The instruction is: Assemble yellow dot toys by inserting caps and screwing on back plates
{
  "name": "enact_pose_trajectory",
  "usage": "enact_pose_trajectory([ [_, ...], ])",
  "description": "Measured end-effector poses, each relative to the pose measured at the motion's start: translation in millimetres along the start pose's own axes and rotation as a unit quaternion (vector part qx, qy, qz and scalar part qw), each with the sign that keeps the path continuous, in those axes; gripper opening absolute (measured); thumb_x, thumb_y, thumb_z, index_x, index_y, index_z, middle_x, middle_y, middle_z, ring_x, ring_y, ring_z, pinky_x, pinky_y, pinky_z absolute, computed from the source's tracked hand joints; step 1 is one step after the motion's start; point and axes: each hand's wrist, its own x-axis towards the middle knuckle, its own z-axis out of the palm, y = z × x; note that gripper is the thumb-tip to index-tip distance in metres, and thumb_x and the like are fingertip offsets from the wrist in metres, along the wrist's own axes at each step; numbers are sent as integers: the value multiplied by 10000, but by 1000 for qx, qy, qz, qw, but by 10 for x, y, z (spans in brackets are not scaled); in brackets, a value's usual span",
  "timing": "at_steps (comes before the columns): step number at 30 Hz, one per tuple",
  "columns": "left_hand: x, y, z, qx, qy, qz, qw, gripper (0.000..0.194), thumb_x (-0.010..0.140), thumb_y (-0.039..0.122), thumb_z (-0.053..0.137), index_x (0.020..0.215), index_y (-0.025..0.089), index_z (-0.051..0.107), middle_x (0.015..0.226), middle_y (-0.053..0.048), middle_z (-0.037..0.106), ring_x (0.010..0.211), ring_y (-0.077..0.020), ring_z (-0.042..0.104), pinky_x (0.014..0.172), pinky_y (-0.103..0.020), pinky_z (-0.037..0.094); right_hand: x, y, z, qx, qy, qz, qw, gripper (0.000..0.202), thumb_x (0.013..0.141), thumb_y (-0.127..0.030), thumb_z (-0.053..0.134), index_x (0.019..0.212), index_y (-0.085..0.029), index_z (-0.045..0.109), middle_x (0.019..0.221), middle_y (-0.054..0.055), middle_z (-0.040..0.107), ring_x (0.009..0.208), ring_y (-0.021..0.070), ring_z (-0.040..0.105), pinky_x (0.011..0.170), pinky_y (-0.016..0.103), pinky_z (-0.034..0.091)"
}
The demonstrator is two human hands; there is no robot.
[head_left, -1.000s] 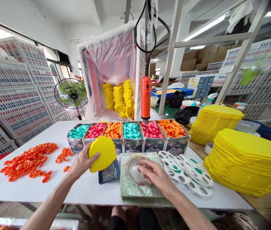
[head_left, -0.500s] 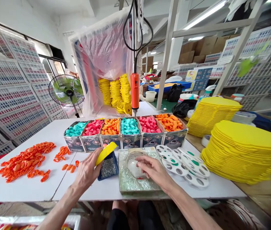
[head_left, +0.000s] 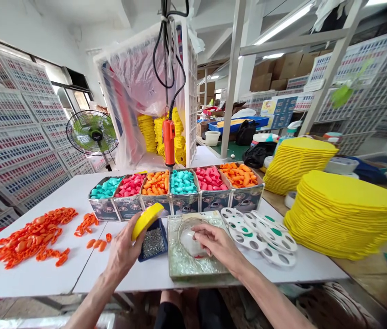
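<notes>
My left hand [head_left: 124, 242] grips a round yellow plastic piece [head_left: 148, 220], tilted on edge above a blue tray of small screws [head_left: 154, 242]. My right hand [head_left: 214, 242] hovers over the round recess of a plastic-wrapped block [head_left: 180, 270]; its fingers are bent together, and whether anything small is between them is hidden. White discs with holes [head_left: 241, 227] lie just right of the block. Behind the block stands a row of boxes [head_left: 185, 202] filled with teal, pink and orange pieces. An orange electric screwdriver [head_left: 169, 144] hangs upright above the boxes.
Orange parts [head_left: 31, 235] are heaped on the left of the white table [head_left: 111, 281]. Tall stacks of yellow plates [head_left: 342, 219] stand at the right. A fan [head_left: 94, 132] and a crate with yellow parts [head_left: 191, 96] are at the back.
The hanging screwdriver has swung to the left. My left hand has turned the yellow piece slightly, so more of its side shows. My right hand has barely moved. The camera view has shifted a little.
</notes>
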Motion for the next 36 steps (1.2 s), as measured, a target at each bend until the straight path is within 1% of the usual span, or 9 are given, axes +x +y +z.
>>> enact_pose_trajectory([
  [3, 64, 14, -40, -86, 52, -127, 987, 618, 829, 479, 682, 1377, 231, 541, 1171, -114, 736, 1068, -353, 696, 860, -438, 591, -2, -9, 11, 3, 4, 2, 1000, 312, 802, -448, 689, 1016, -222, 712, 850, 41, 674, 678, 171, 569, 495, 251, 399],
  [5, 92, 10, -81, -199, 65, -189, 960, 684, 785, 519, 731, 1365, 213, 534, 1110, -101, 727, 1017, -333, 698, 781, -401, 609, -3, 1, 24, 8, 15, -2, 1000, 322, 796, -465, 695, 1004, -219, 711, 829, 36, 664, 659, 165, 563, 489, 249, 397],
  [8, 83, 14, -145, -336, 61, -229, 912, 677, 773, 518, 758, 1335, 206, 546, 1118, -92, 722, 997, -304, 707, 736, -361, 618, -8, 28, 38, 9, 25, -12, 1000, 329, 793, -481, 698, 979, -209, 712, 797, 29, 647, 624, 151, 541, 481, 244, 385],
  [13, 6, 88, -213, -434, 50, -273, 857, 644, 704, 488, 827, 1238, 199, 611, 1131, -84, 754, 981, -302, 732, 718, -354, 629, -3, 19, 44, -20, 20, -14, 1000, 331, 816, -486, 674, 1007, -216, 701, 794, 29, 646, 629, 162, 546, 490, 256, 393],
  [20, -93, 187, -244, -490, 48, -307, 815, 707, 687, 411, 862, 1304, 196, 592, 1152, -99, 761, 1047, -314, 718, 747, -346, 618, 82, -215, 277, -103, -8, -69, 992, 305, 854, -451, 622, 1032, -216, 702, 952, 74, 720, 782, 228, 650, 602, 315, 506],
  [26, -215, 195, -306, -521, 46, -316, 791, 697, 662, 358, 900, 1273, 169, 624, 1099, -111, 778, 991, -301, 732, 726, -317, 600, 134, -304, 637, -158, -38, -131, 978, 440, 908, -433, 582, 1289, -214, 581, 1194, 101, 699, 962, 229, 675, 796, 358, 549],
  [31, -322, 88, -406, -547, -13, -283, 788, 675, 748, 331, 856, 1352, 206, 580, 1114, -106, 780, 948, -282, 742, 733, -314, 588, 230, -298, 862, -126, -49, -154, 979, 562, 870, -455, 657, 1370, -240, 518, 1332, 106, 642, 1065, 256, 657, 816, 359, 560],
  [34, -295, 36, -475, -562, -53, -258, 784, 698, 776, 300, 836, 1405, 238, 538, 1144, -99, 775, 990, -291, 734, 779, -329, 583, 313, -345, 964, -46, -127, -140, 981, 527, 825, -464, 718, 1277, -220, 600, 1249, 94, 694, 1073, 275, 671, 856, 366, 564],
  [36, -211, 11, -499, -564, -70, -244, 786, 711, 774, 285, 838, 1415, 243, 532, 1165, -101, 770, 1010, -297, 728, 805, -341, 579, 371, -383, 1026, -7, -152, -132, 980, 494, 812, -441, 733, 1231, -198, 632, 1177, 86, 727, 1044, 275, 688, 863, 367, 566],
])
